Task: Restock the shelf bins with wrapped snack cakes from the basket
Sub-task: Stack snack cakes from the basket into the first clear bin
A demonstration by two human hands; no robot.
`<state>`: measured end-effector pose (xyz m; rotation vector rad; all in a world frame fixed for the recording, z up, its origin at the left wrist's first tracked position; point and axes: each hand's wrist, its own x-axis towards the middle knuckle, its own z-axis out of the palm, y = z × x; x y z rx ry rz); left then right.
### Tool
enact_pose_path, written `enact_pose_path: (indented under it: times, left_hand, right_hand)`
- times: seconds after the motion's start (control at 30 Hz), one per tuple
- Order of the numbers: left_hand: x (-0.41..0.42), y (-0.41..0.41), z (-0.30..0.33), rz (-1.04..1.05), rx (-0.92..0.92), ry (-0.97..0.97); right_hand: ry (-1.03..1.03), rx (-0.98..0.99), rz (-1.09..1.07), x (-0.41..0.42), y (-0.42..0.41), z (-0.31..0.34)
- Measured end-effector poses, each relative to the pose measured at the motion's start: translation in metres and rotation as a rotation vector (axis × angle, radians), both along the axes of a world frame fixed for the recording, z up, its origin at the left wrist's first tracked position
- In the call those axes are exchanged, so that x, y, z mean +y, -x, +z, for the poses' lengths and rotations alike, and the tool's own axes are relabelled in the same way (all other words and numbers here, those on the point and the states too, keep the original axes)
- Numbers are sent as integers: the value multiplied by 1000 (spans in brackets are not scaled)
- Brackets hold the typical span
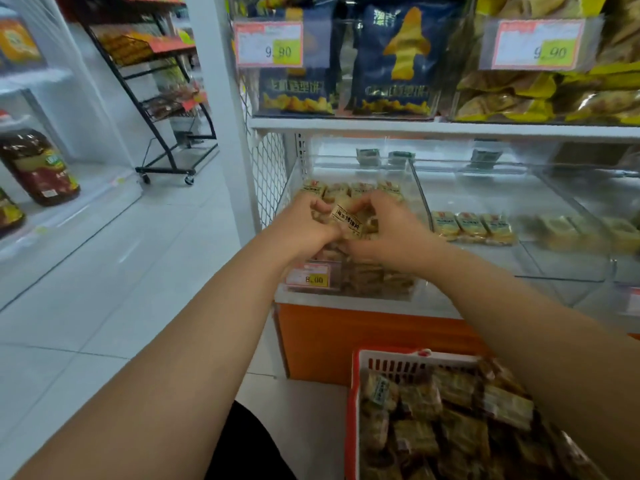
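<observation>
one snack cake (348, 220) between both hands (349, 233)

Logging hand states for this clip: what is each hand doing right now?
Left hand: fingers curled on the wrapped snack cakes over the left bin.
Right hand: grips the same bunch.

snack cakes (348, 221): tan wrapped packets, heaped in clear bin (417, 188) at shelf's left end | red basket (360, 375): full of wrapped cakes, below shelf front

Head camera looks forward and down, close over the shelf bins (419, 188).
</observation>
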<state>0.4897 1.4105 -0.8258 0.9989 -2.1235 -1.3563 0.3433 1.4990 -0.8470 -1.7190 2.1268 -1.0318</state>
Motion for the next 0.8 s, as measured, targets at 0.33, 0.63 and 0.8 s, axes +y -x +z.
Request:
enact_pose_path:
  times: [0.33, 0.63, 0.8]
  left_hand:
    - [-35, -26, -10, 83, -342, 340]
    - [-32, -16, -41, -149, -771, 568]
    - [-25, -12, -52, -179, -898, 676]
  right_hand:
    - [-201, -160, 160, -87, -7, -32]
    - [-293, 13, 197, -87, -2, -39]
    - [-242, 120, 83, -72, -3, -39]
